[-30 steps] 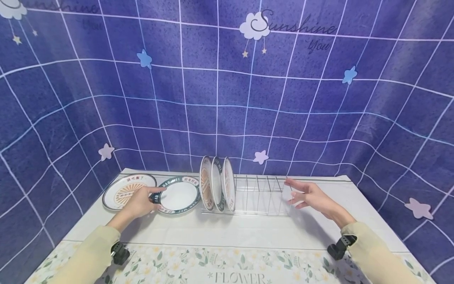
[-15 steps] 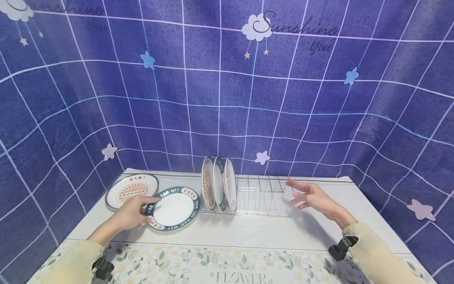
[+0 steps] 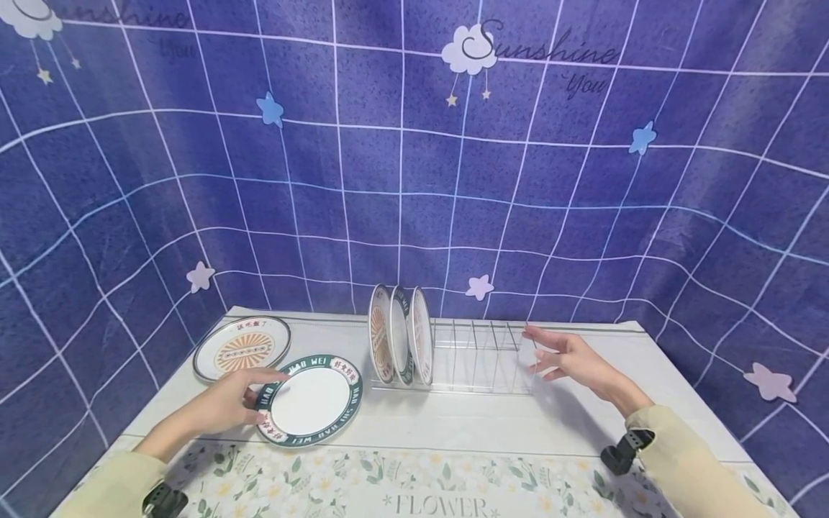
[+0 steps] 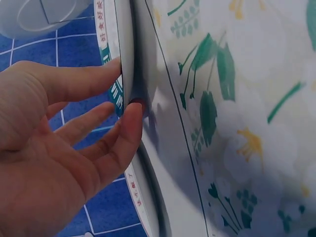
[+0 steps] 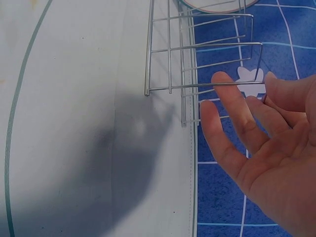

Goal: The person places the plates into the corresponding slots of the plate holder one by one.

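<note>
In the head view a white plate (image 3: 309,403) with a green lettered rim is at the left front, its face up. My left hand (image 3: 223,404) pinches its left edge, thumb on one face and fingers on the other, as the left wrist view shows at the rim (image 4: 126,44). A wire dish rack (image 3: 476,392) stands in the middle of the table, and my right hand (image 3: 570,357) grips its right end wire between thumb and fingers. Three plates (image 3: 421,338) stand upright in the rack's left slots.
Another plate (image 3: 242,349) with an orange sunburst lies flat at the far left, behind my left hand. A blue gridded cloth (image 3: 414,180) hangs behind the table. A flowered strip (image 3: 388,471) runs along the table's front.
My left hand has drawn the green-rimmed plate toward the front and slightly left, away from the spot beside the rack. The right hand stays at the rack's end.
</note>
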{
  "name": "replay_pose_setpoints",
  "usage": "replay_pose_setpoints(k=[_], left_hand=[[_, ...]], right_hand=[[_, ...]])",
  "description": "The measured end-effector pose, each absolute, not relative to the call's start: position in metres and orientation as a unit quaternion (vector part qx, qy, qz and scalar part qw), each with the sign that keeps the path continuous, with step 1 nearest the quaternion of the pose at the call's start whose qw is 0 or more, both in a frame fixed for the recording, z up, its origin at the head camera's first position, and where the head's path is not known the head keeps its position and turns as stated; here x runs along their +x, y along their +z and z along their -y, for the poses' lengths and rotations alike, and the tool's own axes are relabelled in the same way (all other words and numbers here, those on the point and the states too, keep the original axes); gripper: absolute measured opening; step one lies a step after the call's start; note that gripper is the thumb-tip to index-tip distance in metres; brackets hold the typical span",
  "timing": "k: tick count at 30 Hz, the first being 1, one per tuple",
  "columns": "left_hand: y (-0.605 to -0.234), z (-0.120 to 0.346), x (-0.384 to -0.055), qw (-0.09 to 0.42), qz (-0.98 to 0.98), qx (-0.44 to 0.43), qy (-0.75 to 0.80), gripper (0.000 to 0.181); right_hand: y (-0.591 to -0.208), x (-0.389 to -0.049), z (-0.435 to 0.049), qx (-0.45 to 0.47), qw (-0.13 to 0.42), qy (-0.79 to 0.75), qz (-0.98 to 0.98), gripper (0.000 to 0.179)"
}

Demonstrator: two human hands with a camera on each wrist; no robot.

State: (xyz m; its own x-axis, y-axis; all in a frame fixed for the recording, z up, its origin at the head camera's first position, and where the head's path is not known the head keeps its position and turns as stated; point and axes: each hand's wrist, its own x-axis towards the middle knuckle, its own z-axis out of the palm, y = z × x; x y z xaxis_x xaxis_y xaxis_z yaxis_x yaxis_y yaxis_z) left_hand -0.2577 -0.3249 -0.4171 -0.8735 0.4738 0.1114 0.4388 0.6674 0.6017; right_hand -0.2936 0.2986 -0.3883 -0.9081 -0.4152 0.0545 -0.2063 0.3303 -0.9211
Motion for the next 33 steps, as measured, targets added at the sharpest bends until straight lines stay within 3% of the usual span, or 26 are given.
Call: replay_pose_setpoints(k=[5, 12, 15, 25, 33], left_hand=[[-0.417, 0.328, -0.259, 0.025, -0.907, 0.265, 0.326, 0.079], [-0.421, 0.331, -0.265, 0.066, -0.889, 0.248, 0.379, 0.087], [-0.424, 0.331, -0.267, 0.055, -0.894, 0.24, 0.374, 0.088], [-0.422, 0.326, -0.273, 0.022, -0.902, 0.249, 0.353, 0.072], [-0.415, 0.328, -0.273, 0.102, -0.86, 0.186, 0.465, 0.081]], right_hand=[[-0.388, -0.294, -0.298, -0.193, 0.096, -0.545, -0.81, 0.067], [-0.387, -0.295, -0.299, -0.189, 0.098, -0.546, -0.81, 0.066], [-0.387, -0.295, -0.298, -0.19, 0.098, -0.544, -0.812, 0.066], [-0.388, -0.294, -0.298, -0.188, 0.098, -0.544, -0.812, 0.067], [-0.389, -0.295, -0.298, -0.189, 0.096, -0.544, -0.812, 0.066]])
